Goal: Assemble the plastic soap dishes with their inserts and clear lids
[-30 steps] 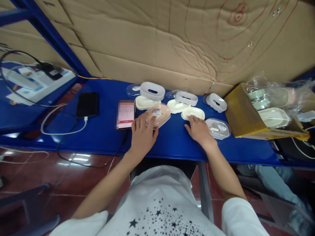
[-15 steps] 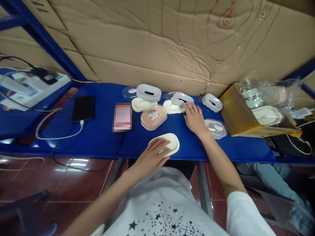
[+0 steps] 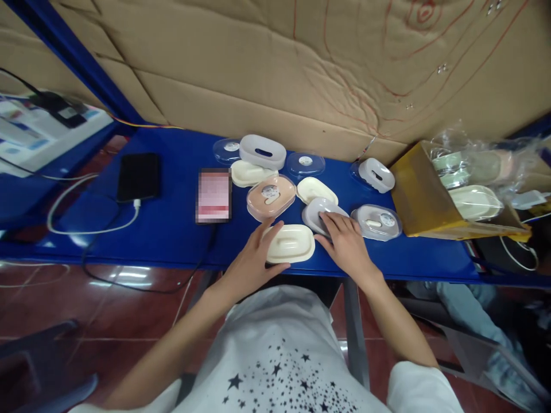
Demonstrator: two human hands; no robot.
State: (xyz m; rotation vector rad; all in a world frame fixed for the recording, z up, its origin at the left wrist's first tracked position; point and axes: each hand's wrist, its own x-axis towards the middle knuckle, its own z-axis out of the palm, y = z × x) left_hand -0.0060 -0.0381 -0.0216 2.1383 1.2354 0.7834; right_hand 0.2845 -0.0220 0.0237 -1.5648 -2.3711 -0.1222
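Observation:
My left hand [image 3: 251, 259] grips the left end of a cream oval tray [image 3: 291, 243] lying near the front edge of the blue table [image 3: 172, 223]. My right hand [image 3: 344, 244] rests on a white slotted insert [image 3: 316, 210] just right of that tray, fingers curled over it. Behind them lie a pink oval dish under a clear lid [image 3: 271, 197] and another cream tray [image 3: 316, 190]. A clear-lidded case [image 3: 377, 222] sits right of my right hand.
Further back stand a white slotted insert on a cream tray [image 3: 262, 152], two clear lids [image 3: 305, 163] and another white insert [image 3: 376, 174]. A yellow box [image 3: 419, 198] with bagged dishes is at right. Two phones [image 3: 138, 175] and cables lie at left. Cardboard lines the back.
My right hand has drawn a white slotted insert from the back row toward me, next to the cream tray. My left hand has shifted to grip the tray's left end.

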